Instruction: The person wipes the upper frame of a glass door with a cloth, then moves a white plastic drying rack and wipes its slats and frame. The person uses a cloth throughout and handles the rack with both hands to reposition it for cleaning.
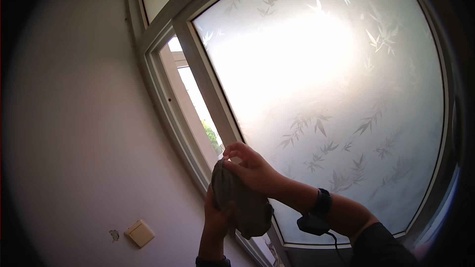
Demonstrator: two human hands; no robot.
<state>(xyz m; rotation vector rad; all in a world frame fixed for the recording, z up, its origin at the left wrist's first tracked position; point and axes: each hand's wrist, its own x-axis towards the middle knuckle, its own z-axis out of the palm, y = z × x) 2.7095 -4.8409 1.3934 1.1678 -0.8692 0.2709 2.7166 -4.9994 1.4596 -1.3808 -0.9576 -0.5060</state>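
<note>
A dark grey, rounded pouch-like thing (243,205) is raised in front of the window, its surface too dim to make out in detail. My left hand (217,215) grips it from the lower left, fingers wrapped against its side. At its upper end, my right hand (245,165) is closed in a pinch, with thumb and forefinger together at the top edge. Whether those fingertips hold the edge itself or some small part on it cannot be made out. Black straps circle both wrists, and a dark box with a cable hangs by the right one (314,222).
A large frosted pane (316,143) with a leaf pattern fills the right side. Left of it, the window frame (217,99) has a narrow gap showing daylight and greenery. A pale wall (84,118) carries a cream switch (140,233) beside a chipped patch (114,236).
</note>
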